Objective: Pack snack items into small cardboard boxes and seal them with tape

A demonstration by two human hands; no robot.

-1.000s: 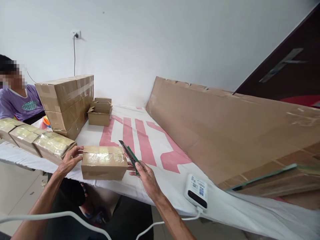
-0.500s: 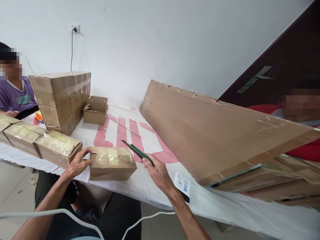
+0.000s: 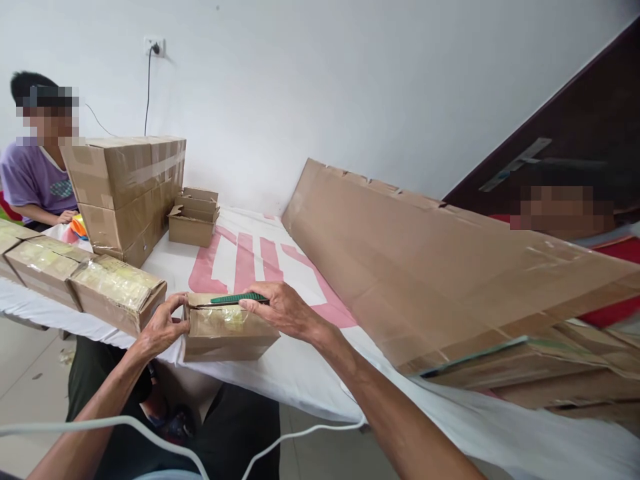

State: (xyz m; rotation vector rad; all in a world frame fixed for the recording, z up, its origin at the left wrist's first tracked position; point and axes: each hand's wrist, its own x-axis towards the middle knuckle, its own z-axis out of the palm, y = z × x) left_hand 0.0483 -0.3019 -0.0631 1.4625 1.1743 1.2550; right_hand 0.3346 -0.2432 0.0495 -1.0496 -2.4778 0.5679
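Note:
A small taped cardboard box [image 3: 227, 343] sits near the front edge of the cloth-covered table. My left hand [image 3: 166, 325] grips its left end, fingers at the top corner and thumb on the side. In my right hand [image 3: 283, 307] is a green utility knife [image 3: 235, 299], held over the box top with its blade pointing left. The blade lies along the top seam near my left fingers; whether it has gone into the tape I cannot tell. Shiny clear tape covers part of the box top.
Left of my hand runs a row of taped boxes [image 3: 120, 287]. Behind stand stacked cartons [image 3: 133, 170] and small open boxes [image 3: 193, 230]. A large cardboard sheet [image 3: 425, 267] leans along the right. One person [image 3: 35, 177] sits at the left, another at the right. A white cable [image 3: 125, 421] crosses in front.
My right hand has moved left with the utility knife, from beside the box to over its top seam. My left hand keeps its hold on the box end.

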